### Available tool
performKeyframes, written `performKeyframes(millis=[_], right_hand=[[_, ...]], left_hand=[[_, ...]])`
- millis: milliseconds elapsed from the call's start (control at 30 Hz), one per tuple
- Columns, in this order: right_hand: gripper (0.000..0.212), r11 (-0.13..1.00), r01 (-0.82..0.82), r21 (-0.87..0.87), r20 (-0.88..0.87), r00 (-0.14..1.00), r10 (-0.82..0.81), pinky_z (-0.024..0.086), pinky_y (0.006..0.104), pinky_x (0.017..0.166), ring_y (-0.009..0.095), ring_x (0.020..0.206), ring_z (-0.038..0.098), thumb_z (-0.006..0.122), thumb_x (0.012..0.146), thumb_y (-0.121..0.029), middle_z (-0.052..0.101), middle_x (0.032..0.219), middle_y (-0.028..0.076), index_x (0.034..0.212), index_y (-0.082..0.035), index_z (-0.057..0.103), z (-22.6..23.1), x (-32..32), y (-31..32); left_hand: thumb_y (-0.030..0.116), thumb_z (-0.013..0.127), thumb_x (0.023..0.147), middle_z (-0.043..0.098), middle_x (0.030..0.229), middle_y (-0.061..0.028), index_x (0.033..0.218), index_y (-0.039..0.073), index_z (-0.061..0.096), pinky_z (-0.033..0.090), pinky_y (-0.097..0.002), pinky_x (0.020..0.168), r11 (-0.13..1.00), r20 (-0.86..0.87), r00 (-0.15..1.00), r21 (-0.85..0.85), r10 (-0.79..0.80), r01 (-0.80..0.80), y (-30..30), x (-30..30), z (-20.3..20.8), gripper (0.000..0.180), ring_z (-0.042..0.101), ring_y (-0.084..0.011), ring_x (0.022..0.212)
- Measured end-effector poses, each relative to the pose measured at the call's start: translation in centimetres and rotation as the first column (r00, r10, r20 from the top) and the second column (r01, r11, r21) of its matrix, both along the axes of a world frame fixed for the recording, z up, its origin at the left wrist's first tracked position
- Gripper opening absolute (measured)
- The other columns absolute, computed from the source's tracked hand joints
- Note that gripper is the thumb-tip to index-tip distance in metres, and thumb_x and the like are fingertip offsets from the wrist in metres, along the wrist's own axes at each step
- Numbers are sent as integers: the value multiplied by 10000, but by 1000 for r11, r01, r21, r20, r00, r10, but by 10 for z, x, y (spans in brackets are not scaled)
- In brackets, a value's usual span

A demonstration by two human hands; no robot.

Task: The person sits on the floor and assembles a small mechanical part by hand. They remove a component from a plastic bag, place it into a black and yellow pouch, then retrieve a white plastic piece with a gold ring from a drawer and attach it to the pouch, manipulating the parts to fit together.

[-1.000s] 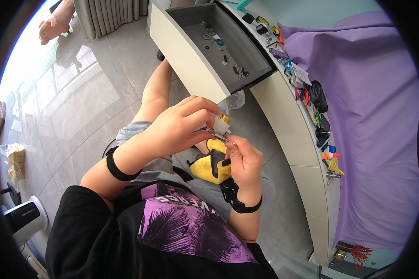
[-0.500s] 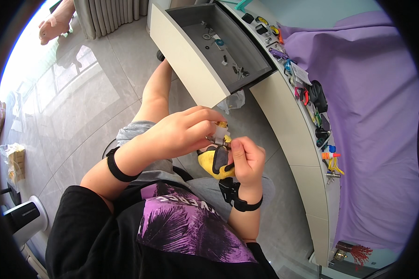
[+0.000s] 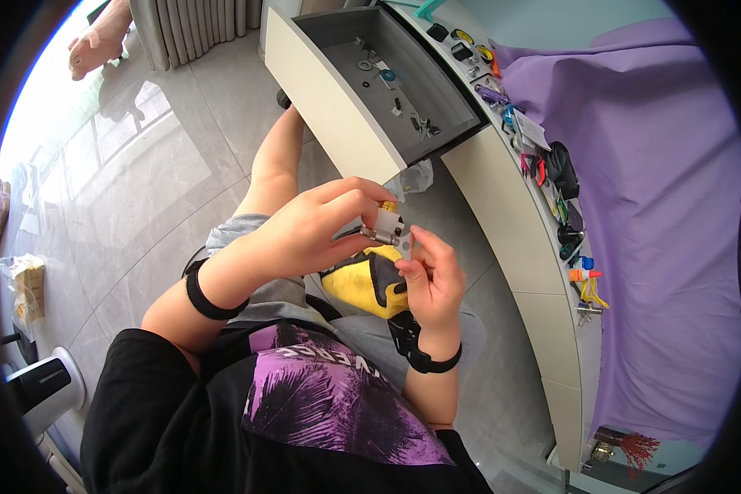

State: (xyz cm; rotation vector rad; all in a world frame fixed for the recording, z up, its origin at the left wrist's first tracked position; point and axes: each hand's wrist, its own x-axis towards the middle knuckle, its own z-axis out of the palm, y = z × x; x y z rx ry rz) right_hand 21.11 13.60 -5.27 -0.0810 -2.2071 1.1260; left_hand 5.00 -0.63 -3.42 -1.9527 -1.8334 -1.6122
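My left hand (image 3: pixel 325 222) has its thumb and fingers closed around a small fitting (image 3: pixel 383 222). The piece shows a silvery metal rod, a white block and a yellow part at its top; its exact kind is unclear. Close on its right is my right hand (image 3: pixel 436 284), with thumb and forefinger a little apart. A yellow and dark grey cloth (image 3: pixel 358 281) bunches under the fitting and runs into the right palm, where the lower fingers seem to grip it; those fingers are partly hidden. Both hands are above my lap.
A pulled-out drawer (image 3: pixel 329 90) with several small metal parts juts out ahead. Tools and small items, including red-handled pliers (image 3: pixel 540 170), line the white cabinet top (image 3: pixel 589 337) on the right, beside a purple cloth (image 3: pixel 667 222). A bare foot (image 3: pixel 95 53) shows far left.
The yellow and grey cloth has slid left and down, away from the fitting. My right thumb and forefinger have parted from it, and the fitting has turned in my left hand.
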Motion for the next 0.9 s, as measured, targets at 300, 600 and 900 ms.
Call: performKeyframes(millis=[300,600,900], right_hand=[[191,999,-9,-37,135,991,14,426,252,506,140,507,529,588,933,-189,552,601,50,884,-6,611,9,1,2],[373,976,-84,-199,-77,995,70,441,206,530,81,578,541,665,883,-135,617,747,52,1195,-18,498,-3,-2,-5],[229,994,77,74,-14,997,-76,482,265,563,161,600,620,698,848,-168,654,758,90,992,-9,617,-2,0,-2]], left_hand=[[-54,674,675,577,1103,-119,854,26,489,518,-331,765,988,-143,990,153,5,17,8,3,-10,270,595,-276,948],[-20,696,687,563,1046,-117,984,13,479,512,-356,787,996,91,992,-9,-85,86,5,2,-10,369,586,-299,922],[-21,710,687,546,1047,-118,966,18,491,507,-341,779,991,133,982,-4,-133,135,5,3,-13,357,579,-303,910]])
